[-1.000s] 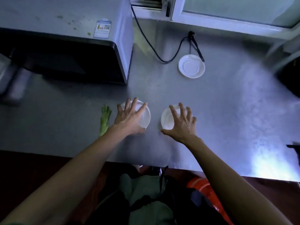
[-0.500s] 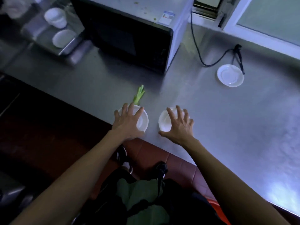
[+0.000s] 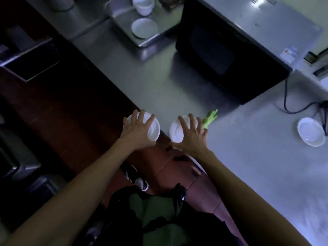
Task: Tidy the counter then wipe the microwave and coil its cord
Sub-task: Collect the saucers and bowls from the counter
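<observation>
Carrying a saucer under each spread hand, left hand (image 3: 136, 134) nearer the tray (image 3: 122, 23) left of the microwave (image 3: 229, 55); your right hand (image 3: 192, 137) apparently grips likewise.

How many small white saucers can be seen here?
4. One under the left hand at the counter edge, one under the right hand beside it, one far right near the cord, one in the metal tray. More may hide beneath cups there.
</observation>
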A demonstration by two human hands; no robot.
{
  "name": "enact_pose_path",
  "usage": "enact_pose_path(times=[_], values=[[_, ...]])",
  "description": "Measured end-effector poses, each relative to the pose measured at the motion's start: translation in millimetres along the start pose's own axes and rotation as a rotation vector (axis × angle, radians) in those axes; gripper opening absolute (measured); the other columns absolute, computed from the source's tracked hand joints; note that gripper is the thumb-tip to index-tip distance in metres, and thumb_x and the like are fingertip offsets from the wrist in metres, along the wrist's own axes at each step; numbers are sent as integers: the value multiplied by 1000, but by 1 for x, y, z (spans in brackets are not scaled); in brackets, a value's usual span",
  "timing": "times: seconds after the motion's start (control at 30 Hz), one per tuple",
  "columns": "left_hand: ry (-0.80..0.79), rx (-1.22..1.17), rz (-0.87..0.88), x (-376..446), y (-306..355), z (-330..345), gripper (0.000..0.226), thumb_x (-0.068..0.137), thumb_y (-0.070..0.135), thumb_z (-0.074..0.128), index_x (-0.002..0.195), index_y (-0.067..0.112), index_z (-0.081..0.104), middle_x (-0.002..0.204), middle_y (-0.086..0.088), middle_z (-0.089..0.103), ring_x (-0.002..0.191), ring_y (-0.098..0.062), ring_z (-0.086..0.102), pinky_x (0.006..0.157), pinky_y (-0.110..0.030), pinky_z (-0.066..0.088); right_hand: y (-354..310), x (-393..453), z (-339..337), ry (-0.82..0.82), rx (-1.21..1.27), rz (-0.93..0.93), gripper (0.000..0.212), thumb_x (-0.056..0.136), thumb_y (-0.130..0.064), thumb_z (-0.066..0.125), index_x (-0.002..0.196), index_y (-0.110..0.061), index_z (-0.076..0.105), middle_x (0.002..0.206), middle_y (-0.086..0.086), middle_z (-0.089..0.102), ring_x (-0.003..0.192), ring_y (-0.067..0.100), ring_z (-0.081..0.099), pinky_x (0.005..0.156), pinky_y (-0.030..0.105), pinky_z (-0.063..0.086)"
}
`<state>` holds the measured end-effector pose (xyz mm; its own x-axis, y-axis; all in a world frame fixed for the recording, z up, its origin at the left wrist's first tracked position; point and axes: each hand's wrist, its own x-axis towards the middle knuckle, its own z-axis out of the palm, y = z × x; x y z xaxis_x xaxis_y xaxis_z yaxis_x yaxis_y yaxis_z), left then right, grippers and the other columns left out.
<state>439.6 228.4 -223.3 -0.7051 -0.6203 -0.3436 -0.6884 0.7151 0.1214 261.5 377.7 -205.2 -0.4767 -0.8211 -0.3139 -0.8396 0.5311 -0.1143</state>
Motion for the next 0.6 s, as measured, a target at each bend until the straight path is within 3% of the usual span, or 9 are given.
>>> enact_pose_path(times=[0.33, 0.6], values=[[9, -3, -70, 17, -131, -27, 117, 57, 77, 57, 154, 37, 5, 159, -9, 0, 147, -36, 0, 109, -66, 21, -115, 72, -17, 10, -72, -61, 115, 63, -75, 71, 153, -37, 10, 163, 5, 5, 146, 40, 9, 105, 64, 31], [-36, -24, -92, 21, -177, -34, 115, 61, 72, 62, 154, 38, 4, 160, -8, -1, 148, -35, -2, 111, -66, 19, -154, 96, -19, 10, -40, -46, 113, 64, -73, 72, 153, -38, 12, 162, 4, 7, 147, 40, 9, 106, 64, 30]])
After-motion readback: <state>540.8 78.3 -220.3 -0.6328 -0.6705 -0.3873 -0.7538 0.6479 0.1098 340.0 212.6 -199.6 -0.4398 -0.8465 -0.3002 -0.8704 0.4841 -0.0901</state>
